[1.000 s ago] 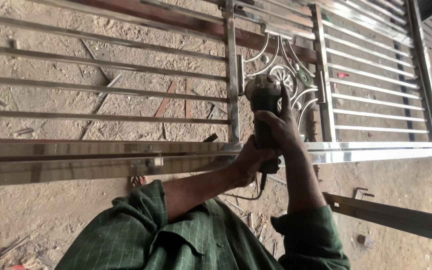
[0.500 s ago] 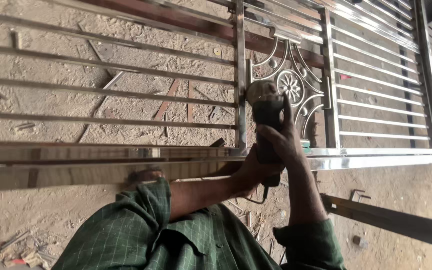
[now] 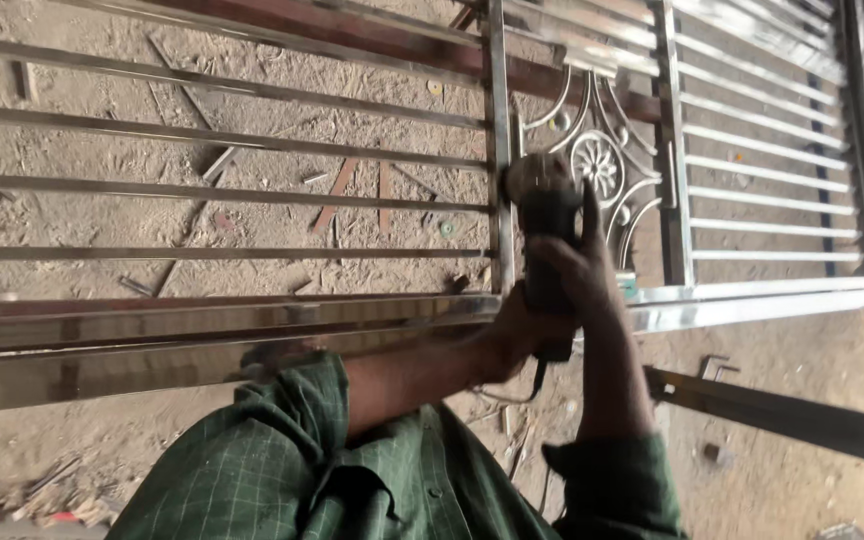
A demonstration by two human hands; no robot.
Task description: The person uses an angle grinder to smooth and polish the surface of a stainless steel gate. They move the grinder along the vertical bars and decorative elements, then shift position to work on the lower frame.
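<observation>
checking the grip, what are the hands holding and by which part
Both hands, left hand and right hand, grip the angle grinder by its dark body, behind the disc end.

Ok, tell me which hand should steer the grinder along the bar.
Probably right: the right hand wraps the dark angle grinder behind its head at the shiny upright steel bar; the left hand grips its tail.

Sandy dirt floor [image 3: 102, 440], scattered metal scraps [image 3: 337, 195], daylight

shirt: green, thin pale check | sleeves: pushed up to elbows | forearms, hands [image 3: 552, 290]: bare
</observation>
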